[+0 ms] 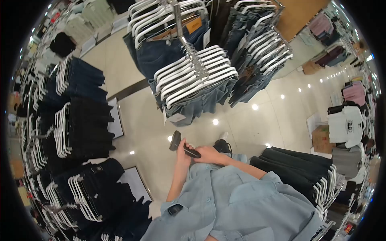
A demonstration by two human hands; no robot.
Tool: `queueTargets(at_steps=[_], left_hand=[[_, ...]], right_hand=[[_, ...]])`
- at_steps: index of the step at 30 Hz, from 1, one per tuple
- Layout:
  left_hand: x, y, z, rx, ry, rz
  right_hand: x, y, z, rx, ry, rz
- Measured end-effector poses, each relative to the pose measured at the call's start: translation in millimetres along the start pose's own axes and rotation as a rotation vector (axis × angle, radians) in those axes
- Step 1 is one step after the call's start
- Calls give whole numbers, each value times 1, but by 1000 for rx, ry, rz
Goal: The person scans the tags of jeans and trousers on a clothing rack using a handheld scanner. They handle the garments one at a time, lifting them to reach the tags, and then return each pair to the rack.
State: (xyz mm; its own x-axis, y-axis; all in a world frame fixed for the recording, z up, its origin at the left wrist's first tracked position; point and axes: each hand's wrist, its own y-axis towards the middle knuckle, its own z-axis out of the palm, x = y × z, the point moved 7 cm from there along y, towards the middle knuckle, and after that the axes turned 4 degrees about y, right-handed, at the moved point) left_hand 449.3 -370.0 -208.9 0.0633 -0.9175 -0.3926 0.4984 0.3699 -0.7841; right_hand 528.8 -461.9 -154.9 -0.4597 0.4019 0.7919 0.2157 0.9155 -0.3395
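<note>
While both hands meet in front of the light blue shirt (241, 201), they share a dark handheld scanner (181, 146). The left hand (183, 157) is wrapped round its handle just below the head, and the right hand (208, 154) closes on the handle's rear end. The handheld scanner sits low at the centre of the head view, over the glossy tiled floor (265, 116). Jeans on white hangers (193, 80) hang ahead, and black trousers (86, 128) fill the rack at left.

The glossy tile floor (140, 124) bears clothing racks (189, 52), a cardboard box (323, 138) and perhaps flat white panels (116, 120).
</note>
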Motion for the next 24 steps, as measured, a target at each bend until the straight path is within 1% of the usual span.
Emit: queueTargets(at_steps=[1,3,5,8,16,19,23,24], left_hand=[[0,-1,0,-8,4,2],[0,2,-2,-3,15,4],[2,7,-3,3,23,6],[6,9,0,-10,8,7],[16,14,16,16,8,-16],[19,18,22,23,32,-14],[26,9,47,52,133,29],[29,7,57,88,214,50]], right_hand=[[-1,0,-2,-20,4,0],[-4,0,2,58,-26,24],[-2,-2,-1,13,-28,-7],[-5,-5,-8,46,-40,59],[-18,-14,-21,22,-3,47],[-28,-14,-21,-20,3,32],[-40,-20,-30,-51,61,44],[-45,-23,-31,-19,80,52]])
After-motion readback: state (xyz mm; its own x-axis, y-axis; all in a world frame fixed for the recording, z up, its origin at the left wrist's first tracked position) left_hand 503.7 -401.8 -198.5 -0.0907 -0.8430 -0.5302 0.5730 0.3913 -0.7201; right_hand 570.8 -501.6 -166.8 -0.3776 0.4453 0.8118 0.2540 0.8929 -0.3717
